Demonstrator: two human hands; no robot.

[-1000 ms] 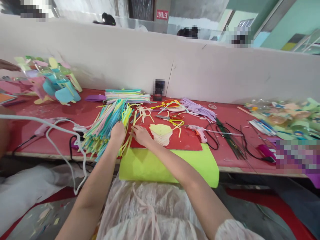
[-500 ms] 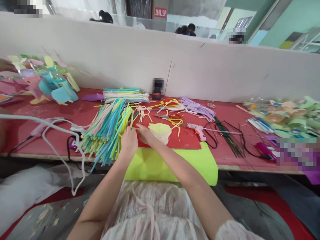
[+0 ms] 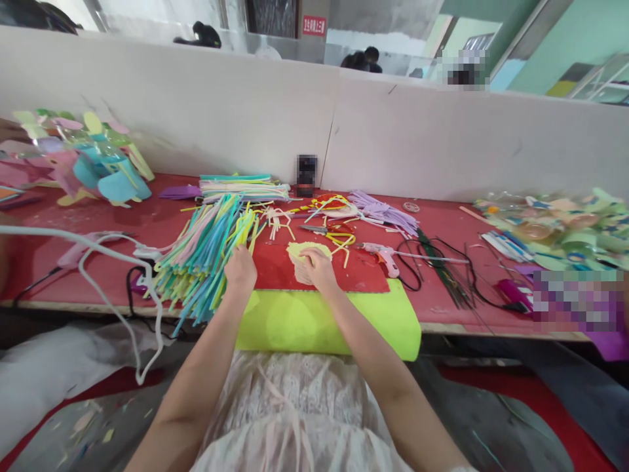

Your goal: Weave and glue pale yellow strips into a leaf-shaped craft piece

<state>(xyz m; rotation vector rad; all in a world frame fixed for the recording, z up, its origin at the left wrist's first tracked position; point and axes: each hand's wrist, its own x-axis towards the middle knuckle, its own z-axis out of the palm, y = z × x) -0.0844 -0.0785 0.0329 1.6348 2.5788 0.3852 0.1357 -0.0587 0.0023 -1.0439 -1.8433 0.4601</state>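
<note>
My left hand [image 3: 240, 269] is closed at the right edge of a big bundle of foam-like strips [image 3: 201, 255] in yellow, blue, green and pink. Whatever its fingers hold cannot be made out against the yellow strips. My right hand [image 3: 318, 269] pinches at a yellow-and-cream flat piece [image 3: 301, 271], partly covering it. This piece lies on a red board [image 3: 363, 276]. Scissors with yellow handles [image 3: 339, 238] lie just beyond it, close to a short bent yellow strip [image 3: 345, 255]. A pink glue gun [image 3: 386, 255] rests to the right.
Lime-green sheeting [image 3: 329, 328] hangs over the table's front edge. Purple strips [image 3: 386, 213] and a stack of pastel strips [image 3: 243, 188] lie at the back. Dark wires and a cable [image 3: 445, 269] spread rightward. A white tube [image 3: 158, 301] loops at left. A partition [image 3: 236, 118] stands behind.
My hands, close together before, have parted. The right one moved right onto the yellow-and-cream piece; the left one moved slightly left toward the strip bundle.
</note>
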